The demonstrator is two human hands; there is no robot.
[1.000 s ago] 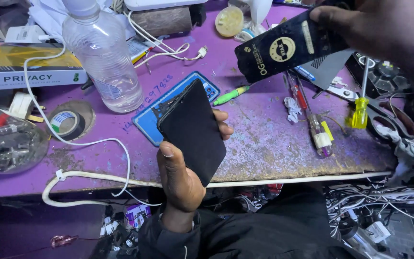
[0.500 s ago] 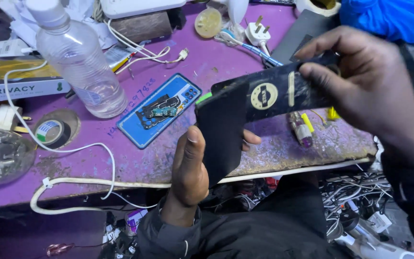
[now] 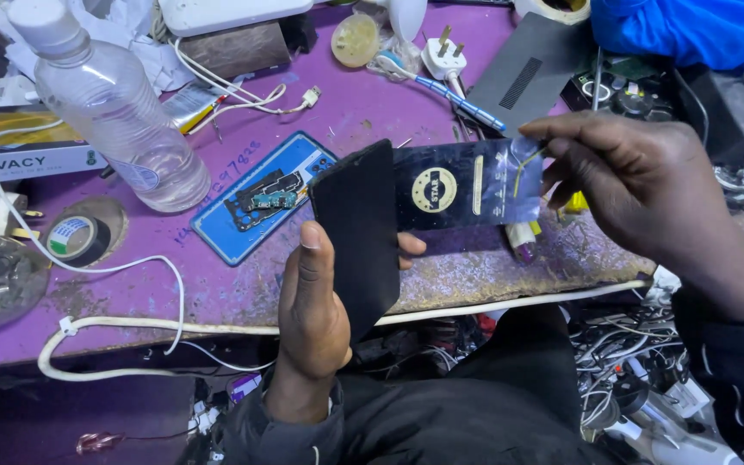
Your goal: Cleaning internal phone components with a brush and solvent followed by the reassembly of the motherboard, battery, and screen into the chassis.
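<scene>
Closest to the person, the left hand (image 3: 313,319) wraps around a black phone (image 3: 360,228), thumb laid up its near edge and the fingertips curling round the far edge, so the slab stands tilted just above the front lip of the purple table (image 3: 243,284). Just to the right, the right hand (image 3: 639,185) pinches the end of a dark, glossy packet (image 3: 462,185) with a round gold emblem, thumb and forefinger pressed together on its corner while the other fingers fold loosely behind. The packet's other end meets the phone's far edge; whether it slips behind the phone or only touches it I cannot tell.

A thick white cable (image 3: 122,323) runs along the table's front edge and loops back toward the left. Beyond the phone lies a blue phone back cover (image 3: 217,232) with small circuit parts resting inside it. Left of that sits a roll of tape (image 3: 75,238), and behind it stands a clear plastic water bottle (image 3: 114,108), upright, its white cap on.

Farther back, a white three-pin plug (image 3: 443,58) lies near a blue-handled tool (image 3: 462,102). A dark grey flat box (image 3: 531,73) with a vent slot rests at the far right, with blue cloth (image 3: 691,30) bunched beyond it. Tangled wires (image 3: 622,344) hang below the table's right side.
</scene>
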